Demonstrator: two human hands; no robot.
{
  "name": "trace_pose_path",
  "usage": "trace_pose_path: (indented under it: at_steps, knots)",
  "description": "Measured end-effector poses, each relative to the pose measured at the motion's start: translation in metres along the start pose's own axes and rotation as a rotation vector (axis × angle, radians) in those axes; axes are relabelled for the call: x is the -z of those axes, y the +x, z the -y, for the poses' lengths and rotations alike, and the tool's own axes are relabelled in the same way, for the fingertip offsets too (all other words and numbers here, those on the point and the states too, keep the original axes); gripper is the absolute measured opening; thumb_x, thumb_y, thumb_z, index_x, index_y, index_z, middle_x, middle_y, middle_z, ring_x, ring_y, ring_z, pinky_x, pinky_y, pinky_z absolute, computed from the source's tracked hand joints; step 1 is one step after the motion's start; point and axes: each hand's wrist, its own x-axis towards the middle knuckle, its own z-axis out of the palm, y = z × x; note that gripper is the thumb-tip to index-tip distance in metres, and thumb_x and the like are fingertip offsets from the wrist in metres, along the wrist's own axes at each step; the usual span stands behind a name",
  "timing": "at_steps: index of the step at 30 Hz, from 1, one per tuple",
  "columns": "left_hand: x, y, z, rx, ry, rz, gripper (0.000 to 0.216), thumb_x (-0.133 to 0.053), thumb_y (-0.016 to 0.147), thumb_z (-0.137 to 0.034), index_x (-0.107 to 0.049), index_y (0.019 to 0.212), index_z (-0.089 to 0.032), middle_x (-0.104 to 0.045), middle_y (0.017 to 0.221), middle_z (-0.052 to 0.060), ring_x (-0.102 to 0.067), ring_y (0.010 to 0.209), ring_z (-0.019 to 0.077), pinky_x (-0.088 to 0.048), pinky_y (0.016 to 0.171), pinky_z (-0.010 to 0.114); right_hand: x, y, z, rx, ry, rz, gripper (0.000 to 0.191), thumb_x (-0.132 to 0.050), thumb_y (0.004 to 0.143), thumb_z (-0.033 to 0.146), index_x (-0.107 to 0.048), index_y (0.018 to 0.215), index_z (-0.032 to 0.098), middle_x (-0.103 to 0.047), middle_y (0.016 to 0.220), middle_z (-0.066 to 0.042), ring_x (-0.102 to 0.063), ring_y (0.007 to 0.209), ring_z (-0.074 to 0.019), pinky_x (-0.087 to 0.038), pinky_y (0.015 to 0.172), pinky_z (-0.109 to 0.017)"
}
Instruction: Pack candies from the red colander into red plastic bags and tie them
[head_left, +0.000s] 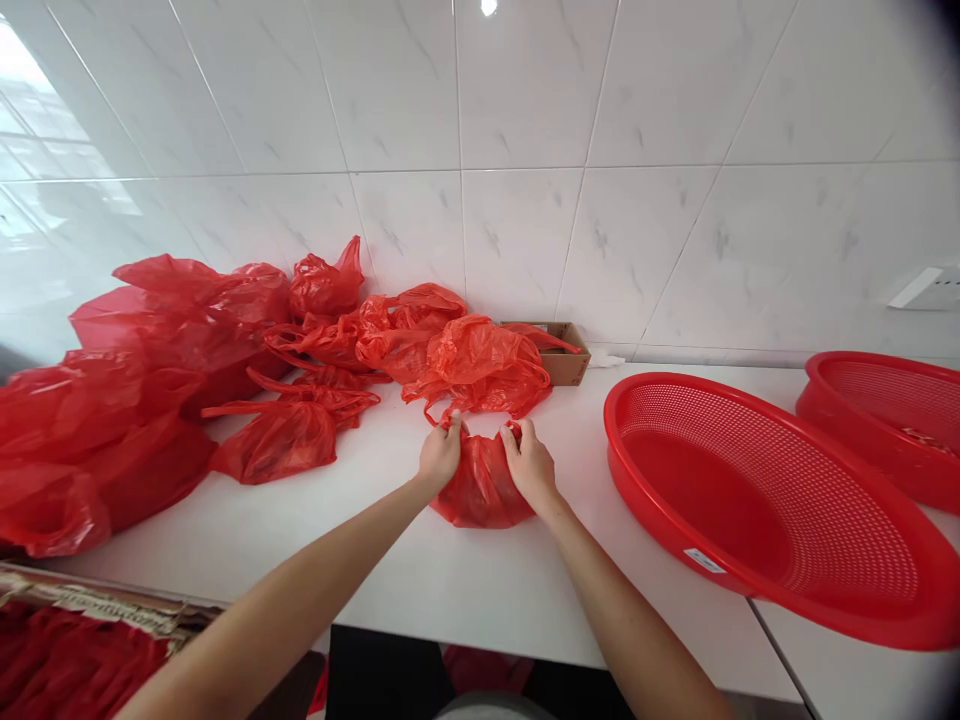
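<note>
A small filled red plastic bag (480,485) sits on the white counter (420,560) right in front of me. My left hand (441,453) pinches the bag's left handle at the top. My right hand (529,462) is closed on the bag's right handle. Both hands hold the bag's mouth from either side. What is inside the bag is hidden.
Several more tied red bags (480,365) lie behind it and pile up to the left (150,340) against the tiled wall. A small cardboard box (564,360) stands by the wall. Two red perforated baskets (765,500) (885,410) sit on the right. A carton of red material (67,660) is at lower left.
</note>
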Motion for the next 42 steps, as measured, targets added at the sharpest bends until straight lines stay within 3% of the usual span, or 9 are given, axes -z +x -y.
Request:
trace_pose_path:
  at_steps: [2,6,11,16,26,31,36,40,42]
  knots:
    - [-0.011,0.003,0.001,0.009,0.094,-0.004,0.031,-0.054,0.092,-0.041,-0.062,0.107,-0.015,-0.066,0.100,0.006,-0.065,0.084,0.0172,-0.054,0.076,0.038,-0.005,0.005,-0.012,-0.022,-0.102,-0.004,0.027,-0.032,0.098,0.045,-0.048,0.100,0.023,-0.069,0.083,-0.004,-0.065,0.074,-0.0207,-0.032,0.058,-0.026]
    - [-0.016,0.006,0.008,0.013,0.273,0.033,0.031,-0.056,0.092,-0.037,-0.060,0.115,-0.016,-0.064,0.112,0.008,-0.063,0.095,0.0202,-0.053,0.082,0.042,-0.006,0.018,-0.033,-0.023,-0.277,-0.008,0.027,-0.038,0.097,0.044,-0.054,0.100,0.023,-0.068,0.075,-0.003,-0.063,0.066,-0.0195,-0.026,0.054,-0.026]
    - [-0.012,0.012,0.026,0.042,0.446,0.075,0.031,-0.056,0.092,-0.036,-0.060,0.116,-0.016,-0.063,0.115,0.009,-0.063,0.096,0.0205,-0.053,0.083,0.042,-0.008,0.025,-0.043,0.022,-0.411,-0.029,0.031,-0.038,0.097,0.046,-0.058,0.103,0.023,-0.070,0.076,-0.005,-0.063,0.067,-0.0200,-0.028,0.057,-0.027]
    - [-0.008,0.003,0.039,0.059,0.539,0.041,0.032,-0.056,0.092,-0.037,-0.059,0.116,-0.016,-0.063,0.113,0.009,-0.064,0.095,0.0202,-0.054,0.082,0.042,-0.010,0.026,-0.046,0.037,-0.492,-0.064,0.029,-0.042,0.096,0.043,-0.060,0.096,0.020,-0.069,0.077,-0.008,-0.063,0.077,-0.0213,-0.031,0.067,-0.029]
    - [0.012,-0.008,0.057,0.173,0.528,-0.040,0.033,-0.054,0.093,-0.039,-0.059,0.118,-0.017,-0.064,0.111,0.008,-0.064,0.094,0.0199,-0.053,0.082,0.042,-0.011,0.027,-0.048,-0.028,-0.496,-0.083,0.023,-0.036,0.098,0.028,-0.057,0.097,0.019,-0.069,0.076,-0.005,-0.061,0.067,-0.0173,-0.026,0.064,-0.029]
    - [0.032,-0.015,0.069,0.255,0.478,-0.045,0.032,-0.052,0.093,-0.040,-0.060,0.114,-0.017,-0.065,0.108,0.008,-0.064,0.091,0.0192,-0.053,0.082,0.041,-0.009,0.026,-0.048,-0.012,-0.479,-0.079,0.022,-0.037,0.097,0.029,-0.056,0.094,0.020,-0.069,0.080,-0.004,-0.060,0.067,-0.0163,-0.025,0.064,-0.029]
    - [0.037,-0.022,0.077,0.285,0.434,-0.063,0.031,-0.052,0.093,-0.041,-0.062,0.109,-0.017,-0.066,0.104,0.007,-0.064,0.089,0.0183,-0.053,0.080,0.039,-0.009,0.025,-0.049,0.016,-0.449,-0.081,0.021,-0.037,0.097,0.028,-0.056,0.094,0.020,-0.069,0.086,-0.005,-0.059,0.071,-0.0167,-0.025,0.064,-0.029]
    - [0.042,-0.017,0.069,0.252,0.397,-0.110,0.030,-0.050,0.094,-0.040,-0.062,0.106,-0.016,-0.067,0.099,0.006,-0.064,0.082,0.0169,-0.053,0.075,0.036,-0.010,0.025,-0.049,0.037,-0.420,-0.085,0.021,-0.039,0.097,0.030,-0.056,0.091,0.020,-0.069,0.081,-0.005,-0.058,0.069,-0.0165,-0.024,0.064,-0.029]
    - [0.046,-0.013,0.054,0.182,0.390,-0.179,0.029,-0.042,0.098,-0.034,-0.058,0.115,-0.017,-0.066,0.109,0.009,-0.064,0.092,0.0204,-0.052,0.080,0.039,-0.010,0.025,-0.049,0.042,-0.401,-0.094,0.021,-0.040,0.096,0.031,-0.057,0.091,0.020,-0.068,0.078,-0.004,-0.057,0.067,-0.0164,-0.024,0.064,-0.028]
